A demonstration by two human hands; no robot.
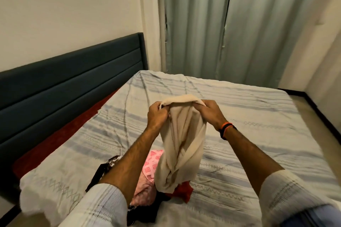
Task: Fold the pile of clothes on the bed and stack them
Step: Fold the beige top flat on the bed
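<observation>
Both hands, left (157, 114) and right (210, 111), pinch twisted cream knit garment (181, 145); bunched fabric may fold crooked onto pile (151, 167)

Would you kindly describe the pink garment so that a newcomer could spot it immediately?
Start at the striped grey bedsheet and look to its near edge, where a small pile of clothes lies. The pink patterned garment sits there beside a red cloth, partly behind the hanging cream garment; it alone bears darker pink squares.

White striped sleeves (103, 202) pushed up on both arms, orange and black bands (227, 128) on right wrist
</observation>
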